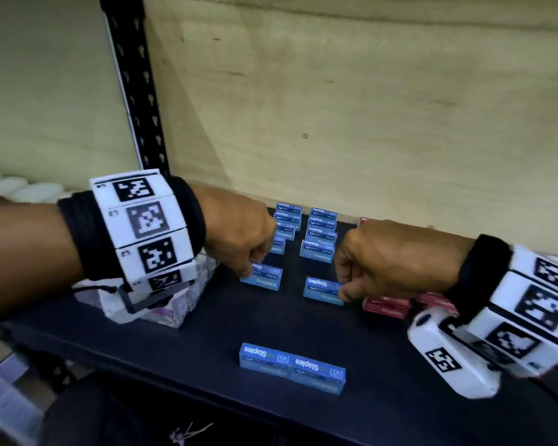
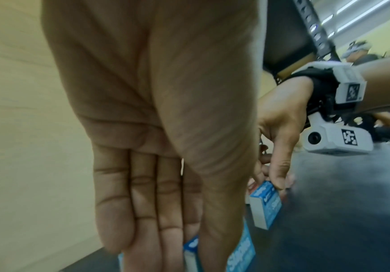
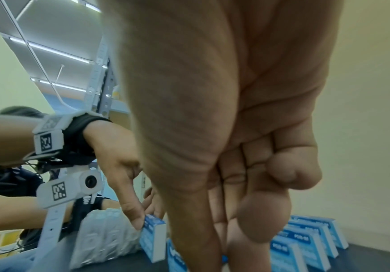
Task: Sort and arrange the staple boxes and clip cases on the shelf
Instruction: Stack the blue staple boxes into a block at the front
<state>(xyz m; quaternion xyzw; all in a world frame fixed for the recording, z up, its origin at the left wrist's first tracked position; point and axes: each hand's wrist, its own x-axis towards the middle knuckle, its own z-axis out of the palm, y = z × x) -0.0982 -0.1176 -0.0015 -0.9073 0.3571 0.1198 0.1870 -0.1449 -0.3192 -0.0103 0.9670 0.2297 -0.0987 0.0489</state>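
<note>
two blue staple boxes [image 1: 292, 368] wait end to end at the shelf [image 1: 174, 342] front edge. beyond, the left hand [image 1: 239, 233] pinches one blue box [image 1: 261, 277] and the right hand [image 1: 384, 262] pinches another [image 1: 322, 289], each heading a leaning row [image 1: 319, 235]. a nudge backward could likely topple those rows like dominoes.

Black wristbands [image 1: 78, 233] carry white marker-printed camera blocks [image 1: 145, 226].

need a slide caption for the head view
Each hand pinches a blue staple box on the dark shelf.
</note>
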